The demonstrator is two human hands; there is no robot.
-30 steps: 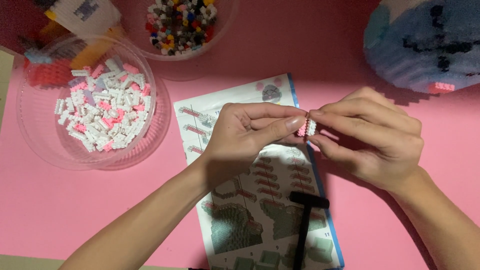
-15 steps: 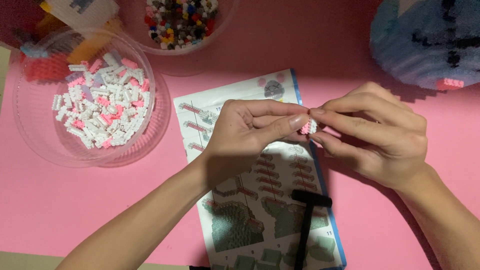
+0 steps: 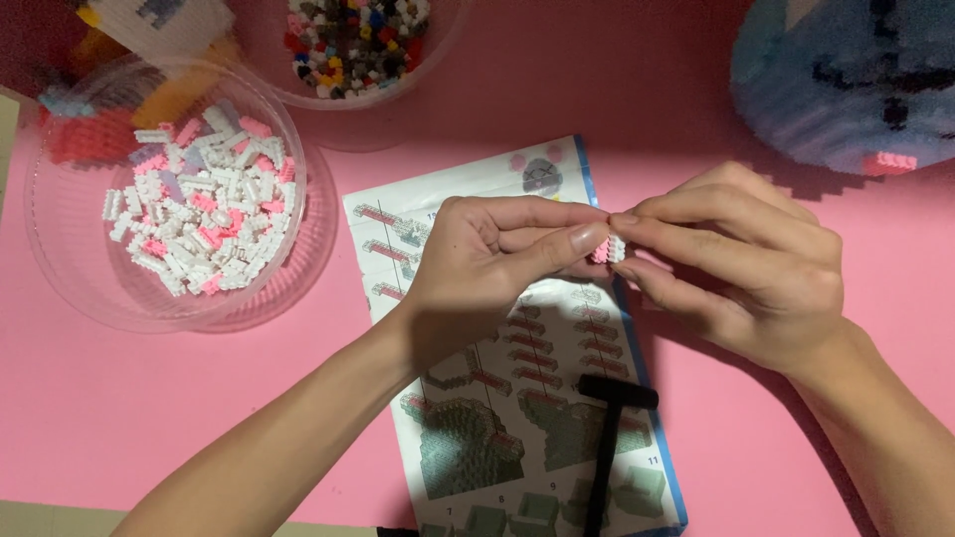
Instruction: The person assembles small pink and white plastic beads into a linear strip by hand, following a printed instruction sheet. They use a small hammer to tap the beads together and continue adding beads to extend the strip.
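Left grip: the left hand [image 3: 477, 268] has thumb and forefinger pressed together on the left side of a small brick piece [image 3: 607, 249]; the other fingers are curled into the palm.
Right grip: the right hand [image 3: 741, 264] pinches the same piece from the right side, forefinger on top and thumb below; the fingertips of both hands almost touch each other.
Held thing: the small brick piece is pink and white, made of tiny building bricks; it is held in the air above the right edge of the instruction sheet [image 3: 517, 398], in the middle of the scene.
Direction of piece: its long axis seems to go from far to near, a little tilted; most of it is hidden by the fingers, so I cannot tell which end is which.
Under the hands: the instruction sheet lies flat on the pink worktop [image 3: 149, 428], with printed building steps and a blue edge on its right.
On the sheet: a black T-shaped tool [image 3: 609, 438] lies on the near part, its handle pointing near.
Left side: a clear bowl [image 3: 60, 288] with white and pink bricks [image 3: 199, 214].
Far middle: a second clear bowl [image 3: 438, 50] with mixed colour bricks [image 3: 353, 35].
Far right: a large blue brick model [image 3: 846, 75], partly out of view.
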